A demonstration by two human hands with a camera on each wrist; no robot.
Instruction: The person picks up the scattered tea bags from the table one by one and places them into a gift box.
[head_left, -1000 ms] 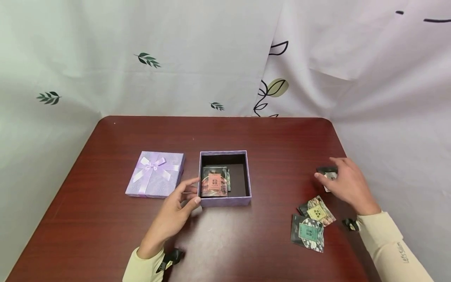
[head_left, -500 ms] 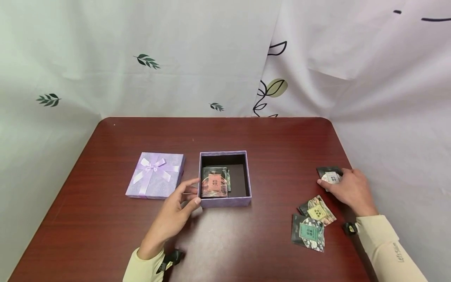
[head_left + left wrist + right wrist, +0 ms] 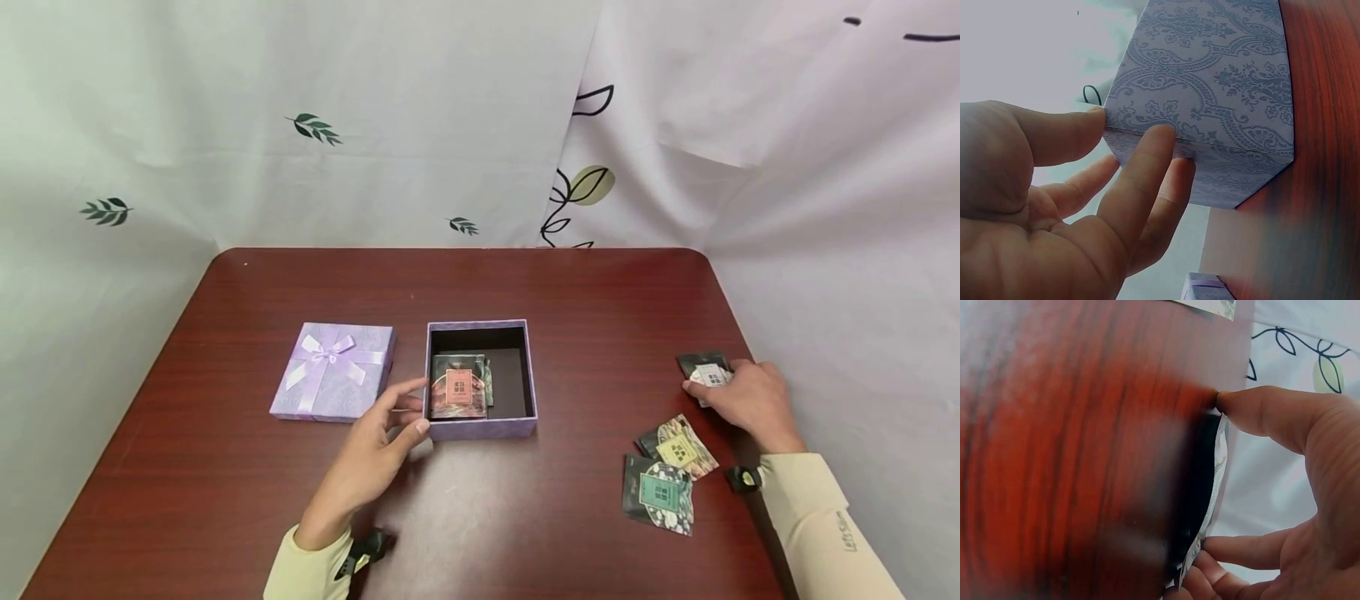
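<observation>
My left hand (image 3: 369,460) holds the near left corner of a purple gift box (image 3: 483,429), its thumb at the front and its fingers on the left wall. The left wrist view shows the box's patterned side (image 3: 1210,75) under the fingertips. Inside the box lies a dark sachet with a red label (image 3: 459,388), on top of another that is mostly hidden. At the table's right edge my right hand (image 3: 753,404) holds a dark sachet with a white label (image 3: 708,375) by its edges, thumb at one end and fingers at the other; it lies at the table surface.
A sachet with a yellow label (image 3: 677,451) partly overlaps one with a green label (image 3: 660,493), nearer than the right hand. The purple lid (image 3: 330,375) with its ribbon bow lies left of the box. Pale printed cloth (image 3: 390,125) hangs around the table.
My right hand has come down to the right onto the white-labelled sachet and now holds its edges. The left hand and the box have stayed in place.
</observation>
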